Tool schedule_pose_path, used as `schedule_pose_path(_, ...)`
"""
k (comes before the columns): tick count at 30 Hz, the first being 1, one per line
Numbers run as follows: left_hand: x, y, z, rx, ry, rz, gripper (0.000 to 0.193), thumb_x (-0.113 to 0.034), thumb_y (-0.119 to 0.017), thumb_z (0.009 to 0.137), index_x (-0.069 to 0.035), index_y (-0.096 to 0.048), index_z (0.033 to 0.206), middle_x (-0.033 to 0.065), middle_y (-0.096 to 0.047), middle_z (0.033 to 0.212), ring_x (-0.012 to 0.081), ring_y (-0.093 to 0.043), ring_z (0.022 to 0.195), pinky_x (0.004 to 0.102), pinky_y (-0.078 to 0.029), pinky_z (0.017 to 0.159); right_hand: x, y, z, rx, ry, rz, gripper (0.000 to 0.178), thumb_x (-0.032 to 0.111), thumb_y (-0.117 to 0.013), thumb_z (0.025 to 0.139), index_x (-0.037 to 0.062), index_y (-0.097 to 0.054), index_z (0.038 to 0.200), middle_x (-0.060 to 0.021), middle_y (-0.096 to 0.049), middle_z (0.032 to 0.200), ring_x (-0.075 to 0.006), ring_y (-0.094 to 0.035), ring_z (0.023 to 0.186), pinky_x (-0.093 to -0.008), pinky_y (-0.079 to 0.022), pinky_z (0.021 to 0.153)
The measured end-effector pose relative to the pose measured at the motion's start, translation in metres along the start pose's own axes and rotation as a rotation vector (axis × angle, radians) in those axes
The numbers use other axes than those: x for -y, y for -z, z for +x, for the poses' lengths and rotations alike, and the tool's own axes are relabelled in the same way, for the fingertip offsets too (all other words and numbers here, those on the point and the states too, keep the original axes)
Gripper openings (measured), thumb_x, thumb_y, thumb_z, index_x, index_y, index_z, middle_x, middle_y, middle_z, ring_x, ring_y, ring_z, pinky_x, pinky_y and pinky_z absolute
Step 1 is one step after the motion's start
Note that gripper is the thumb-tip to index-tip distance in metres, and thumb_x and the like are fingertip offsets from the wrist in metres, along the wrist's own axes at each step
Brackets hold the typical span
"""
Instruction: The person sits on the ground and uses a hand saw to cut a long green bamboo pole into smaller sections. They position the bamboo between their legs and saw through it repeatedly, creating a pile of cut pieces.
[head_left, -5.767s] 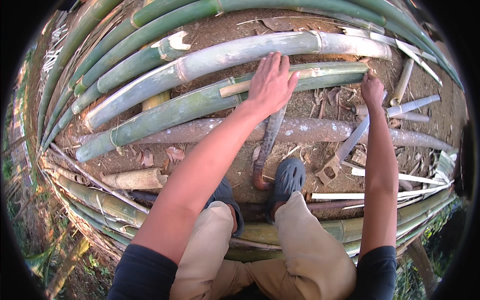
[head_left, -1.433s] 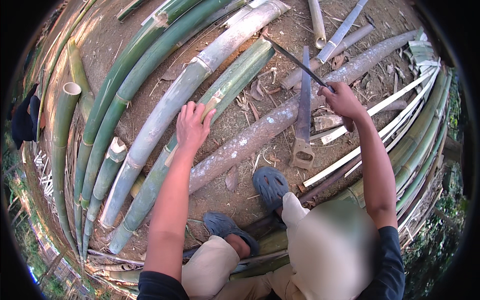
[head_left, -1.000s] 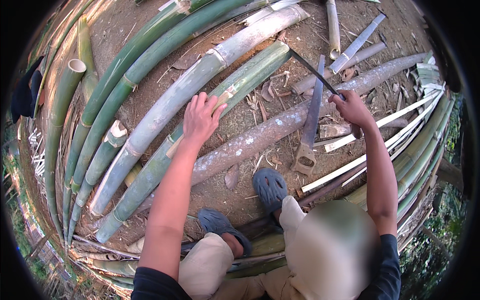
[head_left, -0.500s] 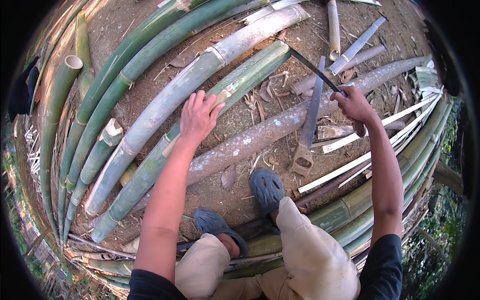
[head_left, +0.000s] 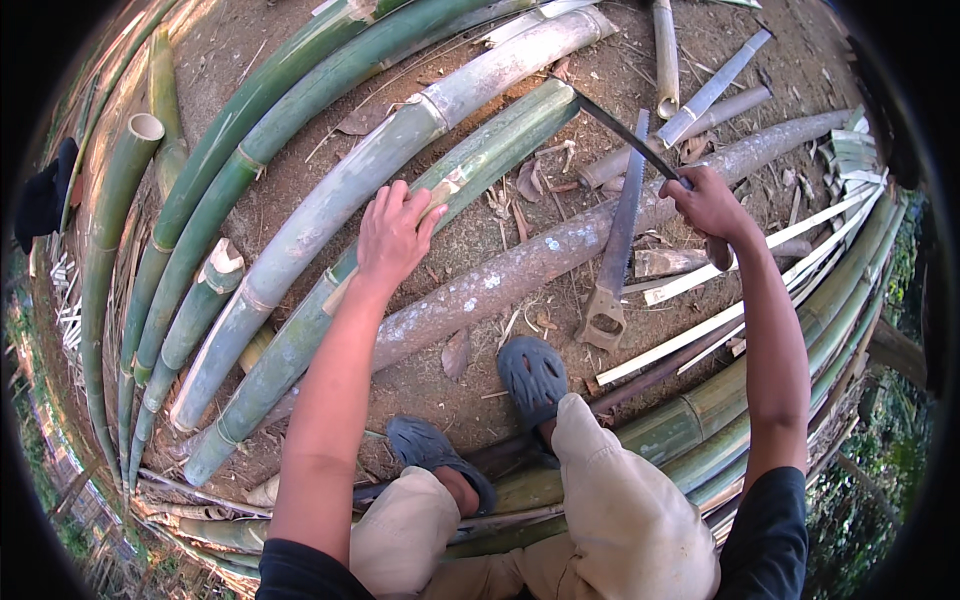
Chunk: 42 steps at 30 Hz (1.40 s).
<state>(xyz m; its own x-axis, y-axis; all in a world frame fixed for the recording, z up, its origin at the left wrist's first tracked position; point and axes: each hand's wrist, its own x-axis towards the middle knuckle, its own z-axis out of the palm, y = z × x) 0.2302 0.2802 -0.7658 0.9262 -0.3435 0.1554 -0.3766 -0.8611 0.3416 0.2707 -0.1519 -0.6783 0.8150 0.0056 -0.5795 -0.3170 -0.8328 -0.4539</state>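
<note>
My left hand (head_left: 393,238) is closed over a green bamboo pole (head_left: 505,142), its fingers curled on the upper side near a pale scraped patch. The pole slants from the lower left to its cut end at the upper middle. In my right hand (head_left: 708,207) is the handle of a machete with a long dark blade (head_left: 622,133). The blade reaches left to the cut end of the pole and lies against it. Below the blade, a handsaw (head_left: 622,225) with a wooden handle leans on a brown log (head_left: 490,275).
Several bamboo poles (head_left: 345,195) lie along the left. A second saw (head_left: 713,92) rests on short bamboo pieces at the upper right. Pale split strips (head_left: 690,340) and more green poles (head_left: 700,410) lie at the right. My feet in grey clogs (head_left: 533,380) stand behind the log.
The machete blade has shifted slightly up and left, and a bit of dark tip now shows beyond the pole's cut end. My left hand has stayed in place.
</note>
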Motion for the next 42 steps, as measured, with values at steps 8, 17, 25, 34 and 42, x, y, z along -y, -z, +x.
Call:
schedule_pose_path(8,0.004,0.001,-0.002,0.019,0.016,-0.022,0.028,-0.032,-0.068,0.093,-0.006,-0.060,0.096,0.0104,-0.051,0.092,0.0295,-0.055,0.089,0.0438,-0.047,0.079,0.015,0.000,-0.001,0.026,-0.020,0.021,0.029,0.024,-0.060,0.087,-0.0050,-0.066,0.086,-0.0073,-0.055,0.055,-0.0168,-0.056,0.046,-0.0364,-0.047,0.046)
schedule_pose_path(17,0.004,0.000,-0.002,-0.007,0.000,-0.041,0.028,-0.034,-0.067,0.094,-0.007,-0.060,0.097,0.0097,-0.049,0.093,0.0289,-0.055,0.090,0.0431,-0.047,0.079,0.018,0.002,-0.002,0.014,0.006,-0.001,0.028,0.019,-0.059,0.087,-0.0041,-0.055,0.073,-0.0064,-0.052,0.053,-0.0164,-0.054,0.043,-0.0351,-0.045,0.042)
schedule_pose_path(25,0.003,-0.002,-0.004,-0.007,0.011,-0.055,0.027,-0.035,-0.066,0.094,-0.008,-0.060,0.096,0.0090,-0.049,0.091,0.0279,-0.054,0.091,0.0424,-0.047,0.079,0.019,0.003,-0.003,0.020,0.033,-0.055,0.025,0.016,-0.059,0.088,-0.0037,-0.055,0.073,-0.0073,-0.054,0.053,-0.0167,-0.055,0.042,-0.0351,-0.045,0.042)
schedule_pose_path(34,0.006,-0.005,-0.005,0.085,0.040,-0.021,0.023,-0.035,-0.058,0.099,-0.016,-0.064,0.109,0.0094,-0.053,0.101,0.0268,-0.055,0.101,0.0419,-0.047,0.085,0.001,-0.002,0.006,-0.022,0.125,-0.138,0.027,0.020,-0.061,0.088,-0.0044,-0.059,0.077,-0.0087,-0.053,0.053,-0.0173,-0.054,0.044,-0.0372,-0.043,0.045)
schedule_pose_path(42,0.008,-0.008,-0.012,0.050,0.052,-0.014,0.024,-0.039,-0.056,0.099,-0.018,-0.062,0.110,0.0066,-0.051,0.106,0.0232,-0.053,0.105,0.0411,-0.047,0.090,-0.026,-0.105,-0.051,-0.391,-0.032,0.399,0.038,0.035,-0.060,0.098,-0.0014,-0.067,0.090,-0.0034,-0.051,0.052,-0.0133,-0.049,0.042,-0.0320,-0.036,0.040)
